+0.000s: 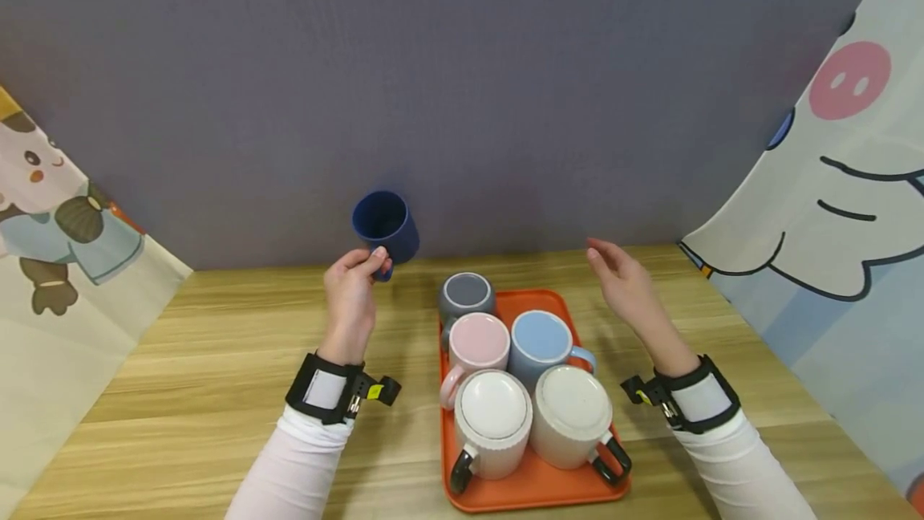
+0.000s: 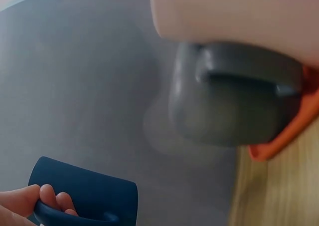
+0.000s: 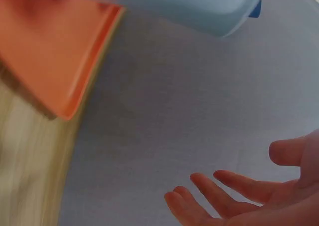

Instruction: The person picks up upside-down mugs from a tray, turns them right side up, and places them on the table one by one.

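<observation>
One navy mug gripped by its handle in the left hand, right hand empty, fingers spread.

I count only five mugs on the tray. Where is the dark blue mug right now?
In the head view the dark blue mug is off the orange plastic tray, held up by its handle in the left hand, left of the grey mug.

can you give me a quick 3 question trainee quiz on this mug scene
1. True or false: the left hand holds the dark blue mug by its handle.
2. How many mugs stand upside down on the orange tray?
3. The right hand is: A) gripping the light blue mug B) open, holding nothing C) resting on the tray.

Key: 1 true; 2 five; 3 B.
</observation>
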Motion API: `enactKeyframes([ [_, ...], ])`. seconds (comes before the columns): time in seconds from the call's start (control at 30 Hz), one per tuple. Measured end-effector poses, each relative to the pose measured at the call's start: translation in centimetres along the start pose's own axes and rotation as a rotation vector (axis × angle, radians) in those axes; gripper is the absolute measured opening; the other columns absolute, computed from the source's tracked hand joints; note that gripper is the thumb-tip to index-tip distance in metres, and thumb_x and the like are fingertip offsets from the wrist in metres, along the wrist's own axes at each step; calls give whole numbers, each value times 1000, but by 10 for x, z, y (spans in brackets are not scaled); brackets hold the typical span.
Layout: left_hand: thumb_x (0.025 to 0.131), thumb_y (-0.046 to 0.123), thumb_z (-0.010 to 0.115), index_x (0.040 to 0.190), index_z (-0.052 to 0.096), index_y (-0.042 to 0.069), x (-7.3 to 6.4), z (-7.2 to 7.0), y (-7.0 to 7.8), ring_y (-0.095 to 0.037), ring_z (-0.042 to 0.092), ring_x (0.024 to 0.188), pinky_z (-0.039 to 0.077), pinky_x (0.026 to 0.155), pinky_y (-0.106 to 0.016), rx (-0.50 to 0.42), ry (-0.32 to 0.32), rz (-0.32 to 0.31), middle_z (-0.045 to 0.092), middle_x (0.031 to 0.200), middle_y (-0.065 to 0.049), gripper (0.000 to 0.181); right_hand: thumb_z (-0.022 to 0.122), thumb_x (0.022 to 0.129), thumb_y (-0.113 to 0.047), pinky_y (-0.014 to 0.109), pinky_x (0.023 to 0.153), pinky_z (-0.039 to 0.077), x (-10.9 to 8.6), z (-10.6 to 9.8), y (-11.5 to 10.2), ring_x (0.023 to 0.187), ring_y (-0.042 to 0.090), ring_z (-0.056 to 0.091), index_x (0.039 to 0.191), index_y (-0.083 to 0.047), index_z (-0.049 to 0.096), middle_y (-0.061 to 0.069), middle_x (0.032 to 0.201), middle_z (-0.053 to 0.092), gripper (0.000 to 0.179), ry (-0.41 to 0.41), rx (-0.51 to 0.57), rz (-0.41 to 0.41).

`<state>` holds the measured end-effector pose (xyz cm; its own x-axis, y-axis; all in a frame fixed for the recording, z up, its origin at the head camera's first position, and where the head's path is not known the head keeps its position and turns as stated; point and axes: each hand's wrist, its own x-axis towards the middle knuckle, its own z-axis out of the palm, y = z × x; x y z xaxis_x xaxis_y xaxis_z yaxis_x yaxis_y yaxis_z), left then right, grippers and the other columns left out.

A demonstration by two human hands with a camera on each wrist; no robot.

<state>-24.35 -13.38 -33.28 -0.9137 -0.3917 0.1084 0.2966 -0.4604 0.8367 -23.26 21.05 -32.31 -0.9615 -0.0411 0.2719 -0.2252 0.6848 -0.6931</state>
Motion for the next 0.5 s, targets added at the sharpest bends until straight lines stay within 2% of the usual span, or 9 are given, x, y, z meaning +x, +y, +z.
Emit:
enactKeyframes([
  [0.3,83,-9,64,60,57,6,11,-21,-6,-10,60,54,52,62,-21,71,49,-4,60,61,0,28,42,101,-27,59,105,30,-1,8,26,125,50,40,136,11,41,34,134,45,51,37,-169,-89],
  [0.5,84,-7,64,63,57,6,16,-31,-9,-9,61,55,52,63,-21,108,66,-13,61,62,1,26,43,101,-30,64,102,29,-4,11,39,123,56,37,135,12,40,40,133,41,54,35,-248,-73],
])
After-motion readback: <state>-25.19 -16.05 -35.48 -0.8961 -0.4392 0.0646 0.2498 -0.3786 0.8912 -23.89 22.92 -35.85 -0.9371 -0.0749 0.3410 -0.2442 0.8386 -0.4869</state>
